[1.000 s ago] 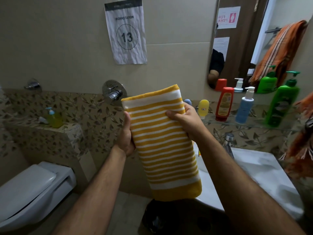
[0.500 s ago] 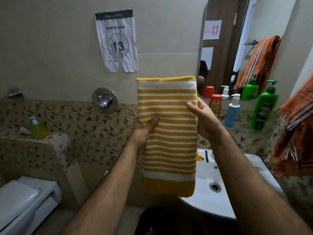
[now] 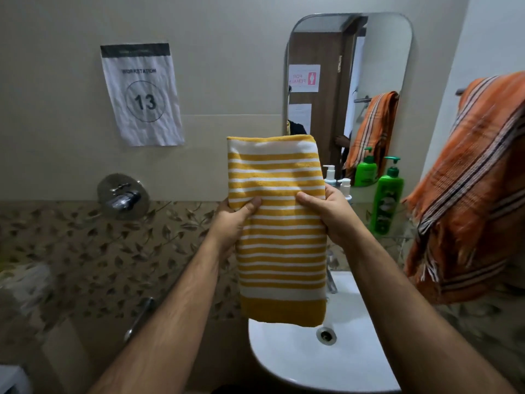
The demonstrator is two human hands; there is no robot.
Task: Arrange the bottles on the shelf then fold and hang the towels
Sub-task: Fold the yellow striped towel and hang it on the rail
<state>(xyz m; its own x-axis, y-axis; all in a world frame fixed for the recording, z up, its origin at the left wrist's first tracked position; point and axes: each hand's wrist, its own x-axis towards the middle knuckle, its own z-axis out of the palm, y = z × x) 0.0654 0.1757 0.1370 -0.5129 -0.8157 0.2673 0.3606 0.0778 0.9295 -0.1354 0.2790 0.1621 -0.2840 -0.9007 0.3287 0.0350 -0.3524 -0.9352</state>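
Note:
A folded yellow-and-white striped towel [image 3: 277,234] hangs upright in front of me, above the sink. My left hand [image 3: 234,220] grips its left edge with the thumb on the front. My right hand [image 3: 329,214] holds the right edge the same way. An orange striped towel [image 3: 471,189] hangs on a rail at the right. A green pump bottle [image 3: 387,200] stands on the glass shelf under the mirror. A white pump top [image 3: 345,187] of another bottle shows beside my right hand; the other bottles are hidden behind the yellow towel.
A white sink [image 3: 318,362] lies below the towel, its tap partly hidden. The mirror [image 3: 349,89] hangs above the shelf. A wall valve [image 3: 122,196] and a paper sign marked 13 [image 3: 142,95] are at the left. A metal handle [image 3: 139,318] sticks out low on the tiled wall.
The view has swung right and up, so the toilet and left ledge are almost out of sight. The towel now stands straight instead of tilted. Both hands keep their grip.

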